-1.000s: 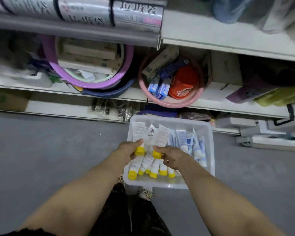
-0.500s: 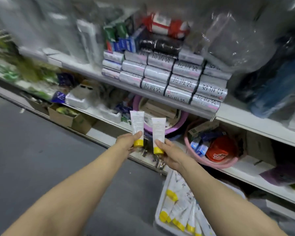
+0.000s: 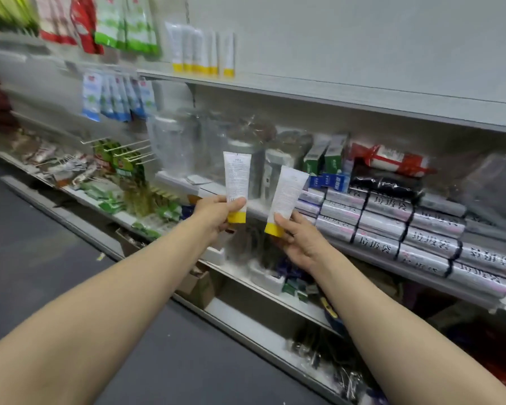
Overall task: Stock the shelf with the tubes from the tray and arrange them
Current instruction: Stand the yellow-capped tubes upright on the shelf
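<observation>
Here left hand point(image 3: 213, 214) grips upright tube point(image 3: 236, 176); right hand point(image 3: 301, 244) pinches tilted tube point(image 3: 288, 191).

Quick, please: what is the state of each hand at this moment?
Left hand: closed on an upright white yellow-capped tube.
Right hand: closed on a second yellow-capped tube, which is tilted.

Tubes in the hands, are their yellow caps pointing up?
No, the left tube in the left hand and the right tube in the right hand both have their caps at the bottom.
</observation>
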`<state>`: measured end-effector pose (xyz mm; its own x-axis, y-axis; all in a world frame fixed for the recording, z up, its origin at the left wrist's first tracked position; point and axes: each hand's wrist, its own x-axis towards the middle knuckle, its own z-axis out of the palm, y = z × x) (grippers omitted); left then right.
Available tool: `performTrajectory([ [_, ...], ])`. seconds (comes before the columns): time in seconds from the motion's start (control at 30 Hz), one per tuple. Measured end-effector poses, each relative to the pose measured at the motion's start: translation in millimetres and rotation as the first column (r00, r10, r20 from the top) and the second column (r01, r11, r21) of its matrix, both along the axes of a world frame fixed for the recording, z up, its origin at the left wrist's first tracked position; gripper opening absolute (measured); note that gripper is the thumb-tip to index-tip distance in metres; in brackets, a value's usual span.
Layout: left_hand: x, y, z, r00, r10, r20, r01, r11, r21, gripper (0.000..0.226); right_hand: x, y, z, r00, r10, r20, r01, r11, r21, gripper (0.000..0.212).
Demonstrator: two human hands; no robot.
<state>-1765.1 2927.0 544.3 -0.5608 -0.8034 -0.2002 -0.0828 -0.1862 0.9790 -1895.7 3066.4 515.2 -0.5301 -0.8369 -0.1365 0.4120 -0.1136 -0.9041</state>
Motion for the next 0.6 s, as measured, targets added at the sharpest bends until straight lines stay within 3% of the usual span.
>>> performTrajectory([
  [0.2,19.4,-93.4,71.0,0.994,0.055,-0.09,-0.067,0.988,-0.136,0.042,14.9,-93.7,66.7,0.996,-0.043,-0.078,0.038,0.998,-0.056,0.04],
  [0.4,0.9,-179.6,127.7,0.968,0.073,-0.24,-0.126,0.969,-0.213,0.03,-6.6,-195.9,126.1,0.983,-0.078,-0.165,0.053,0.987,-0.149,0.033],
  [0.6,-38.0,-287.5,188.7,0.956,0.101,-0.276,-0.183,0.939,-0.29,0.016,-44.9,-306.7,197.3,0.975,-0.044,-0.216,-0.012,0.968,-0.252,0.035],
])
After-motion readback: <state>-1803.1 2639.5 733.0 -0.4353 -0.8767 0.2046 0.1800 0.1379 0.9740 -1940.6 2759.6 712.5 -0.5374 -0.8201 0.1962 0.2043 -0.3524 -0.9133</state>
